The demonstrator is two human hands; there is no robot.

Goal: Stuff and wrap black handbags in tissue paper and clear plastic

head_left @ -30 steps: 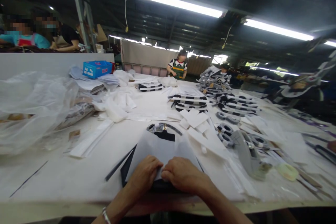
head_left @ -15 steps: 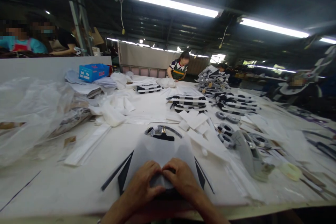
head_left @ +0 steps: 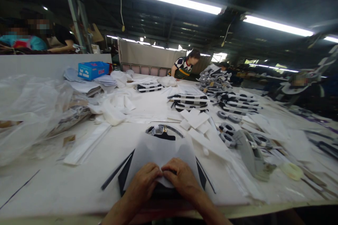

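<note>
A dark handbag lies on the white table in front of me, mostly covered by a thin white sheet of paper. Above the paper's far edge show a black tab with a gold clasp and a coiled grey strap. My left hand and my right hand meet at the paper's near edge, fingertips pressed together on it. Below them the bag's dark near side is visible. Dark strips stick out to the left and right of the bag.
Paper pieces, rolled grey straps and a tape dispenser lie to the right. Striped bags are stacked farther back. Clear plastic and a blue box are at left. A co-worker leans over the far side.
My left hand's thumb has come up from the bag's near side to the paper's edge, closing the fingers there. My right hand has barely moved. The co-worker at the back has leaned to the right.
</note>
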